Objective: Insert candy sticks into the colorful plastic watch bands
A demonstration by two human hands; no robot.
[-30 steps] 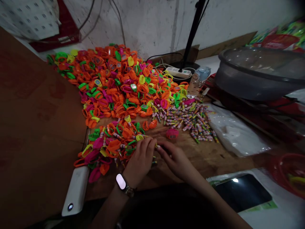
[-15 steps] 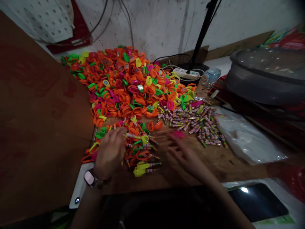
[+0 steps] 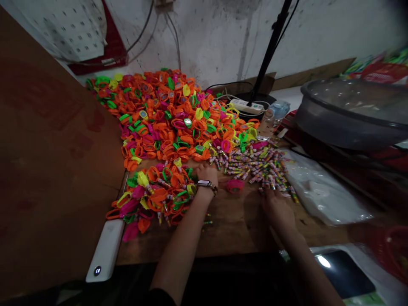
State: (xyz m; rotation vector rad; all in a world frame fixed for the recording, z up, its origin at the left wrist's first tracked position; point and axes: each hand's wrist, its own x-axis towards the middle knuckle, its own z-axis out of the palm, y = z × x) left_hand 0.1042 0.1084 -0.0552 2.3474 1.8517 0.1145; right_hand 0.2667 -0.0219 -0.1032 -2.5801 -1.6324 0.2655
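We see both hands shift rightward: left hand (image 3: 208, 174) now near the big heap of bright plastic toy watches (image 3: 172, 138), right hand (image 3: 279, 209) at the slim pink-and-yellow printed sticks (image 3: 251, 162), so each meets a separate pile. Fingers half-curled; grips we can't tell.

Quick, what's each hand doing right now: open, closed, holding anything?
Left hand: near the large heap of toy watches; grip can't be told.
Right hand: at the near edge of the wrapped sticks; grip can't be told.
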